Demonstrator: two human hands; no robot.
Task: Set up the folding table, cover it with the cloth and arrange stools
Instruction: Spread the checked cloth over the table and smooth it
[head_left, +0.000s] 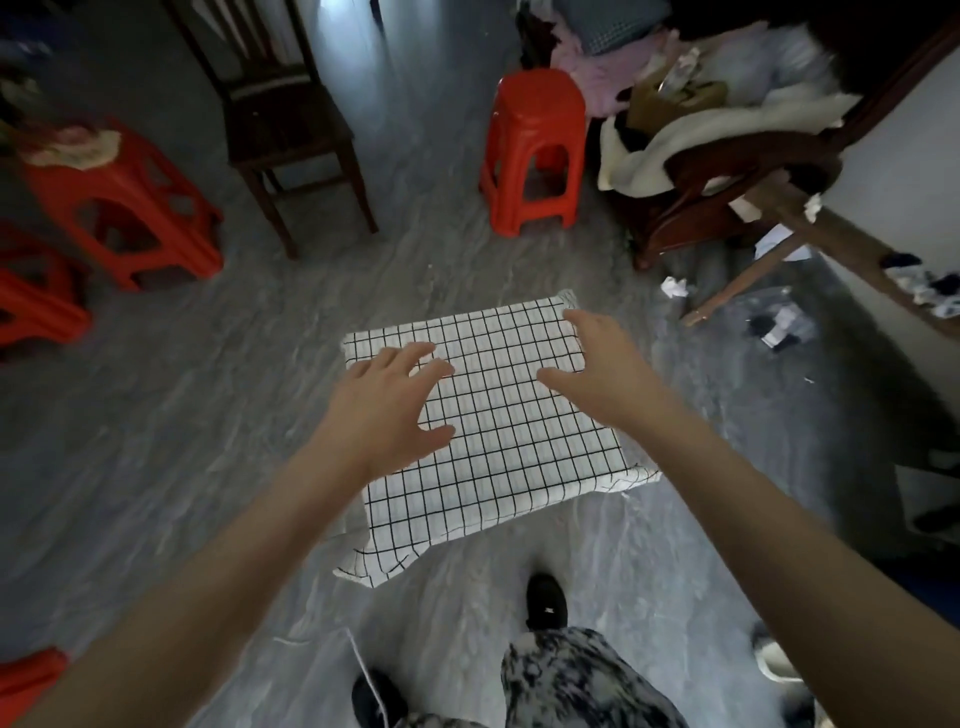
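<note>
Cloth: a white cloth with a black grid pattern (498, 415) lay spread flat over a small square surface at the centre of the frame, its corners drooping over the edges at lower left and at right. What lay beneath it was fully hidden, so whether it was the folding table could not be told.
Left hand: the left hand (387, 402) was over the left part of the cloth, fingers spread and slightly bent, holding nothing. Whether the fingertips touched the fabric could not be told.
Right hand: the right hand (602, 366) was over the upper right part of the cloth, fingers spread and lightly curved toward the far right corner, holding nothing. Contact with the fabric could not be told.
Stools: a red plastic stool (535, 150) stood upright at upper centre, beyond the cloth. A second red stool (124, 202) stood at upper left with a pale bundle (72, 145) on its seat. A third red stool (36, 301) was at the left edge, partly cut off.
Chair: a dark wooden chair (283, 119) stood at the top, between the upper-left stool and the upright stool.
Clutter: a heap of cloth and bedding (691, 104) lay over dark wooden furniture at upper right, with a crumpled paper (675, 287) on the floor below it.
Floor: grey marbled floor (208, 415) surrounded the cloth.
Person: a black shoe (545, 600) and a mottled trouser leg (571, 680) showed at the bottom, just below the cloth.
</note>
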